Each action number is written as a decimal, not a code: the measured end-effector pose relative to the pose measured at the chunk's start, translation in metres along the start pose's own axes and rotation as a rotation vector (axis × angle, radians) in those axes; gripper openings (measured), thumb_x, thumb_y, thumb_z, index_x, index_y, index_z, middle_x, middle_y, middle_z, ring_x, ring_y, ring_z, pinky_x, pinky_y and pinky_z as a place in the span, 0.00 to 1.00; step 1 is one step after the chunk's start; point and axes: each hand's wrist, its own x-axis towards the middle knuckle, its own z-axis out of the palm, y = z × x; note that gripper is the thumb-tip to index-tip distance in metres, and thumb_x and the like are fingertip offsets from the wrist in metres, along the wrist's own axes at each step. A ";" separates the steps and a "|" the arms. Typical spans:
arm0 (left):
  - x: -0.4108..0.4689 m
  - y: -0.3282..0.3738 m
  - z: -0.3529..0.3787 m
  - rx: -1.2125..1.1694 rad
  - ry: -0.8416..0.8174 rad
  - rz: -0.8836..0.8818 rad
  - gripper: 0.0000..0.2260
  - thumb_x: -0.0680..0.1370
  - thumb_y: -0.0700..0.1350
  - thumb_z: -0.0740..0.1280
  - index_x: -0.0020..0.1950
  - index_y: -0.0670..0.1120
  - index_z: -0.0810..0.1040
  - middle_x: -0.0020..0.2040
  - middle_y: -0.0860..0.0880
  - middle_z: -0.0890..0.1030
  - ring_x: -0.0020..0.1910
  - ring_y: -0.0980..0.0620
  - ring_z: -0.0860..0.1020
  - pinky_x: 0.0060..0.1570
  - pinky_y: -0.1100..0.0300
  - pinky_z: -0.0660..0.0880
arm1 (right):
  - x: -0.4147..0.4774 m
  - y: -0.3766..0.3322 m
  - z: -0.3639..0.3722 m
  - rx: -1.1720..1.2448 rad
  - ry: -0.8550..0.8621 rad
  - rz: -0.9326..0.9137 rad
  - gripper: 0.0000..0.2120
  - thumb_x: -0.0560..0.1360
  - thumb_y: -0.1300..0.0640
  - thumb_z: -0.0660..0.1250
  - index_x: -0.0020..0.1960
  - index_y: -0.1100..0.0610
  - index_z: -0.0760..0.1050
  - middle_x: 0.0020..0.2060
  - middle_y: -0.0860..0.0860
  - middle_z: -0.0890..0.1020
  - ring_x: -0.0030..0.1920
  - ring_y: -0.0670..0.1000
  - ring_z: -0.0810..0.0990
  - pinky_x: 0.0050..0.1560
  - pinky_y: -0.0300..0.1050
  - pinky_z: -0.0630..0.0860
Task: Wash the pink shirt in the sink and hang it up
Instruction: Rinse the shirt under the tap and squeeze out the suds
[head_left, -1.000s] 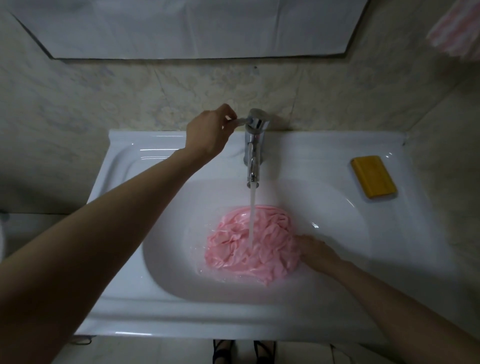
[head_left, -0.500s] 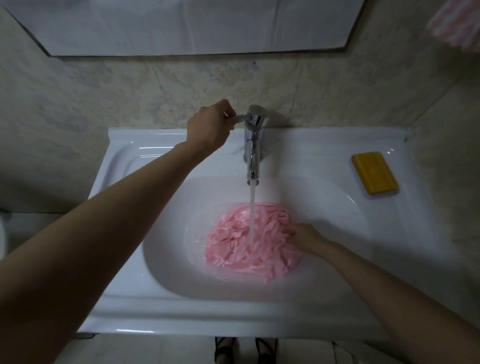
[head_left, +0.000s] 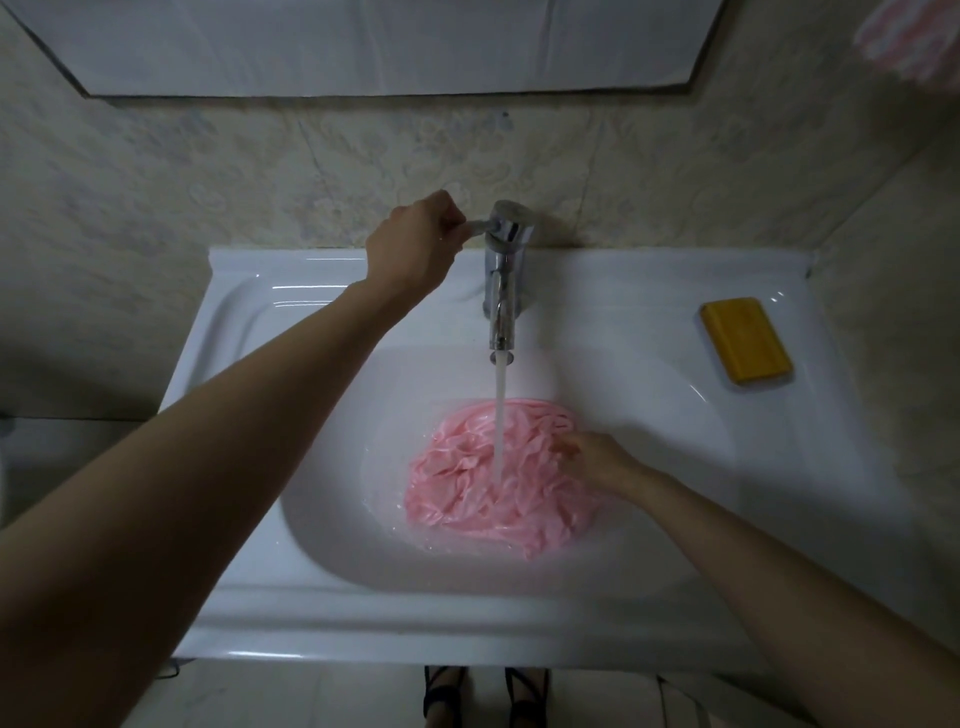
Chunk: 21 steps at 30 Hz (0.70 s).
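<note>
Right hand (head_left: 597, 462): lies on the right side of the pink shirt (head_left: 467, 493), fingers nearly flat, pressing down, not pinching.
Pink shirt: a wet, bunched heap in the bowl of the sink (head_left: 363, 618), right under the water (head_left: 500, 415).
Left hand (head_left: 415, 244): fingers curled round the tap handle (head_left: 475, 227), pinching it.
Risk 1, splash: the water hits the shirt hard. With the tap (head_left: 506, 275) opened more, drops could jump over the front rim.
Risk 2, too full: the shirt hides the drain. If it plugs the hole, the bowl could fill up.
Risk 3, soap: the yellow soap (head_left: 746, 340) sits on the shiny ledge, well apart from the shirt. A wet hand could let it slip.
Floor (head_left: 311, 696): pale, with 2 dark shoes (head_left: 483, 696) under the sink.
Sink: white and glossy.
Wall (head_left: 260, 166): pale patterned tiles behind the tap.
Mirror (head_left: 389, 41): above the tiles.
Pink cloth (head_left: 914, 41): top right corner, blurry.
</note>
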 end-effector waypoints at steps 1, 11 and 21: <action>0.000 0.000 0.000 -0.003 0.012 0.003 0.12 0.79 0.52 0.63 0.55 0.45 0.76 0.49 0.48 0.83 0.44 0.48 0.80 0.41 0.57 0.73 | -0.001 0.001 0.002 0.007 -0.002 -0.006 0.14 0.77 0.56 0.63 0.61 0.54 0.77 0.59 0.53 0.80 0.58 0.54 0.78 0.55 0.41 0.72; -0.034 -0.038 0.028 -0.196 0.143 -0.051 0.12 0.79 0.56 0.61 0.55 0.51 0.77 0.46 0.56 0.83 0.42 0.54 0.81 0.42 0.55 0.77 | -0.006 0.006 0.026 -0.324 0.022 -0.181 0.40 0.72 0.49 0.68 0.77 0.42 0.47 0.77 0.50 0.44 0.77 0.58 0.45 0.73 0.60 0.49; -0.199 -0.111 0.181 0.433 -0.640 0.275 0.61 0.52 0.79 0.53 0.77 0.47 0.52 0.73 0.35 0.61 0.69 0.28 0.61 0.55 0.23 0.61 | 0.031 0.030 0.079 -0.542 0.038 -0.331 0.58 0.51 0.24 0.53 0.71 0.39 0.24 0.76 0.61 0.39 0.74 0.65 0.33 0.64 0.78 0.39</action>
